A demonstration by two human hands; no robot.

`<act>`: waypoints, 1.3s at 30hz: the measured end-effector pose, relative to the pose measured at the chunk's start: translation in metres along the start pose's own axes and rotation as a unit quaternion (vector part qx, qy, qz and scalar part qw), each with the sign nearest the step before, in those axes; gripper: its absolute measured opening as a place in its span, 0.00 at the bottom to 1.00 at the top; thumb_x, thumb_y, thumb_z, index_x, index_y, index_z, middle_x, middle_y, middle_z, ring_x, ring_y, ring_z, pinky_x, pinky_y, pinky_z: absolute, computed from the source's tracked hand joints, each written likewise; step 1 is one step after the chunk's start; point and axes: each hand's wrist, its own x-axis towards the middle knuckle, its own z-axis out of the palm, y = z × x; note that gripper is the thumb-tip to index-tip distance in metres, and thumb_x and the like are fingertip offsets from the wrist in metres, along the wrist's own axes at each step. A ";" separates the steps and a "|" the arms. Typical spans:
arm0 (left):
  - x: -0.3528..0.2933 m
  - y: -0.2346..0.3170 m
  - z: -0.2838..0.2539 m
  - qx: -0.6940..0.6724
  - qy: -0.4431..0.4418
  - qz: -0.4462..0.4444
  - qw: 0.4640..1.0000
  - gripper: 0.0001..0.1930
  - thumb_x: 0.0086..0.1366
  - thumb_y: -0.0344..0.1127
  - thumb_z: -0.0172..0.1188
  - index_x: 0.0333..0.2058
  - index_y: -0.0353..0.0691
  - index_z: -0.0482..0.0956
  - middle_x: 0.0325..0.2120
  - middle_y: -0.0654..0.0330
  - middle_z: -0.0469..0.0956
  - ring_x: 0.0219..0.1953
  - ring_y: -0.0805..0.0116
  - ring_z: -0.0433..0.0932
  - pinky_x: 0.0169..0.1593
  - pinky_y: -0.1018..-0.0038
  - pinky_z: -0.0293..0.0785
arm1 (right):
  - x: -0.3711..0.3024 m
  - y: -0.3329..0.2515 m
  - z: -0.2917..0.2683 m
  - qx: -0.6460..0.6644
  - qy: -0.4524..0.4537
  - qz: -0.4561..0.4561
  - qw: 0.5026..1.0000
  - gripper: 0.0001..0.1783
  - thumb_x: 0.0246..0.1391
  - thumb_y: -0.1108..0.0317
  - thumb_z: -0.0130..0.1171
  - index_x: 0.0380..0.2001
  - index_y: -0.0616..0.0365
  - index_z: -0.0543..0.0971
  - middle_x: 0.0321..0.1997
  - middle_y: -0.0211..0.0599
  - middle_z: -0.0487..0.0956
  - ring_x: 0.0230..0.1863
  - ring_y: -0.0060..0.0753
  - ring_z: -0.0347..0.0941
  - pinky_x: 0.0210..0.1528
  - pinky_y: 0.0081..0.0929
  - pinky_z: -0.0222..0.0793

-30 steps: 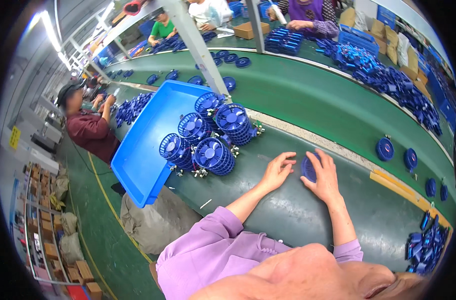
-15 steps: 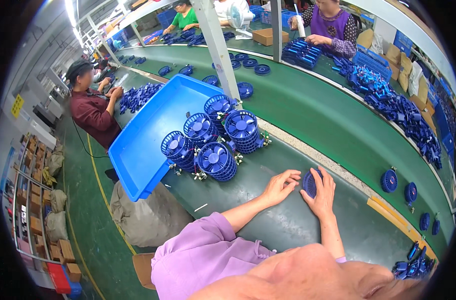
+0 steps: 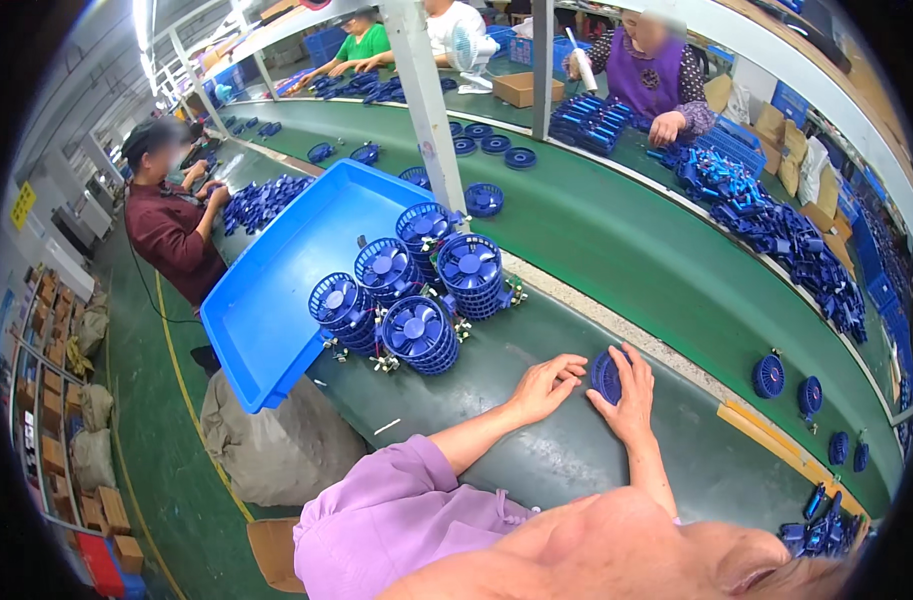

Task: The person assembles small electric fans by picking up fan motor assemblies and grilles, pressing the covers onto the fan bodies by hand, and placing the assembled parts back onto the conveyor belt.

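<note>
- One wide green conveyor belt [image 3: 576,230] runs along the far edge of the bench; four round blue parts [image 3: 768,376] are on it towards the right.
- One long dark green bench [image 3: 561,450] lies between the belt and a person in a lilac top [image 3: 386,500], who is at its near edge.
- One bright blue tray [image 3: 276,290], shallow and rectangular, sits towards the bench's left end, a corner jutting past the near edge.
- Five stacks of blue fan housings [image 3: 416,328], with slatted sides and fan blades showing on top, stand just right of the tray.
- One pile of small blue parts [image 3: 821,528] lies at the bench's right end, beside a yellowish strip [image 3: 776,445] on the far edge.
- Two bare hands are near the far edge, between stacks and pile. The right hand [image 3: 628,395] has its grip closed around a round blue grille, thumb on one side, fingers on the other. The left hand [image 3: 546,388] is just beside, its grip apart and slightly curled, with nothing visible in it.
- One round blue grille [image 3: 603,380] is tilted within the right grip, nearer the bench's far edge; whether it touches the surface is hard to tell.
</note>
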 end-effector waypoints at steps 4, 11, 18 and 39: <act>0.003 0.002 0.002 0.003 0.002 0.005 1.000 0.18 0.63 0.27 0.55 0.52 0.37 0.71 0.37 0.55 0.79 0.38 0.69 0.80 0.41 0.74 0.78 | 0.000 0.003 -0.004 0.012 0.012 0.007 1.000 0.45 0.33 0.59 0.73 0.59 0.49 0.67 0.63 0.43 0.63 0.62 0.48 0.60 0.61 0.44 0.56; 0.001 0.008 0.000 -0.015 -0.023 -0.030 0.999 0.23 0.55 0.27 0.67 0.50 0.40 0.74 0.26 0.65 0.78 0.27 0.79 0.76 0.34 0.80 0.75 | 0.002 0.004 -0.004 0.045 0.021 0.006 0.999 0.44 0.36 0.58 0.72 0.60 0.48 0.66 0.63 0.42 0.63 0.62 0.48 0.60 0.61 0.44 0.56; 0.001 0.011 0.002 0.009 -0.036 -0.036 0.999 0.23 0.54 0.29 0.68 0.49 0.41 0.74 0.25 0.66 0.78 0.26 0.80 0.75 0.32 0.81 0.74 | -0.002 0.009 -0.003 0.070 0.036 0.012 0.997 0.44 0.36 0.58 0.72 0.60 0.48 0.66 0.63 0.42 0.64 0.62 0.48 0.61 0.60 0.43 0.56; 0.078 0.000 -0.014 -0.143 0.029 -0.088 0.985 0.16 0.66 0.35 0.55 0.52 0.41 0.72 0.46 0.62 0.75 0.46 0.73 0.73 0.46 0.76 0.72 | -0.004 0.038 -0.002 0.296 0.163 0.107 0.935 0.25 0.59 0.68 0.49 0.59 0.63 0.68 0.60 0.47 0.72 0.62 0.37 0.66 0.63 0.29 0.57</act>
